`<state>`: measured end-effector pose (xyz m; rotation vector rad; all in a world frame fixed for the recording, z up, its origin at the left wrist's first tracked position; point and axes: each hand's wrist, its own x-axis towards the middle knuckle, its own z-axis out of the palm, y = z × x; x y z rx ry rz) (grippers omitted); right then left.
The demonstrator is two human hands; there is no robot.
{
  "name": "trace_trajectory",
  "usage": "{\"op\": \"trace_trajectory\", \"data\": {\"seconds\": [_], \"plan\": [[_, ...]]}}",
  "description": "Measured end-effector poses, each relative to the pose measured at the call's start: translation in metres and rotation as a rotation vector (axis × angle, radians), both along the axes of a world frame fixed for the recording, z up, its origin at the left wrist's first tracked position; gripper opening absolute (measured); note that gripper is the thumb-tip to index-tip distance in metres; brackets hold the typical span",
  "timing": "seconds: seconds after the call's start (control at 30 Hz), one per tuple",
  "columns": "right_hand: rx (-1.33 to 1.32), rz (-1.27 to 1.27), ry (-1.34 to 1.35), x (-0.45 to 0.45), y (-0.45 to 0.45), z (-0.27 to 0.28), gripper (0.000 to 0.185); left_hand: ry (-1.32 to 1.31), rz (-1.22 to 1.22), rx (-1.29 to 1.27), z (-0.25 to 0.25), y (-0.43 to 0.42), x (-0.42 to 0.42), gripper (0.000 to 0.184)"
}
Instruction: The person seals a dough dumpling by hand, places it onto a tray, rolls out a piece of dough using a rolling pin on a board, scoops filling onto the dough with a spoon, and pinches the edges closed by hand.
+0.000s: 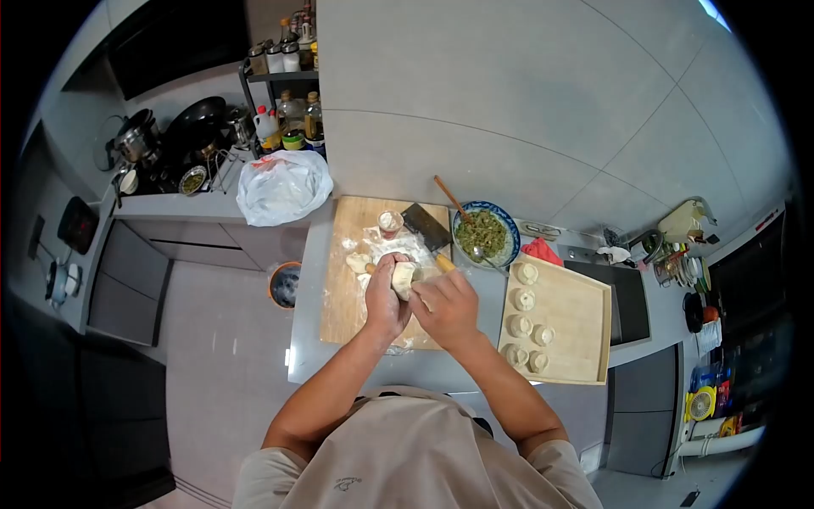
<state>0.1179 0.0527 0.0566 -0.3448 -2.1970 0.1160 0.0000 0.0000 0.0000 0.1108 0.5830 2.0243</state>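
Note:
Over the floured wooden board [341,305], my left hand [386,301] cups a pale stuffed dough bun [404,278]. The fingers of my right hand [449,310] are closed at the bun's right edge, pinching the dough. A piece of dough [358,262] lies just left of my left hand, beside a wooden stick end that looks like a rolling pin [370,268], mostly hidden by that hand. Beyond my hands are a small jar of flour [389,224] and a cleaver [426,227], whose wooden handle [444,263] points toward my right hand.
Right of the board stands a blue-rimmed bowl [514,231] of green filling with a spoon and a wooden-handled utensil. A wooden tray [577,327] holds several shaped buns. A white plastic bag [284,187] and bottles sit back left. An orange-rimmed bucket [273,297] is on the floor.

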Motion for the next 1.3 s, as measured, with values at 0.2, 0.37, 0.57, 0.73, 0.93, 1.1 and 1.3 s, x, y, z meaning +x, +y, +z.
{"op": "trace_trajectory", "data": {"seconds": [0.2,0.37,0.57,0.73,0.93,1.1,1.3], "plan": [[0.048,-0.014,-0.055,0.004,-0.001,-0.002,0.02,0.063,0.03,-0.01,0.006,-0.003,0.007,0.023],[-0.008,-0.006,-0.065,0.013,-0.001,0.009,0.028,-0.245,-0.109,-0.02,0.004,-0.001,-0.012,0.023],[-0.089,0.119,-0.128,0.012,0.008,0.01,0.031,-0.33,-0.202,0.026,-0.016,0.003,-0.023,0.022],[-0.005,0.137,-0.141,0.007,0.017,-0.001,0.03,-0.357,-0.213,-0.021,-0.012,0.004,-0.022,0.019],[0.115,0.1,-0.191,0.002,0.021,-0.014,0.023,-0.34,-0.222,-0.073,-0.015,0.004,-0.02,0.018],[0.121,0.093,-0.222,0.004,0.022,-0.023,0.031,-0.309,-0.217,-0.073,-0.012,0.005,-0.022,0.02],[-0.025,0.149,-0.099,0.013,0.028,-0.011,0.04,-0.344,-0.213,0.024,-0.018,0.007,-0.032,0.02]]}}
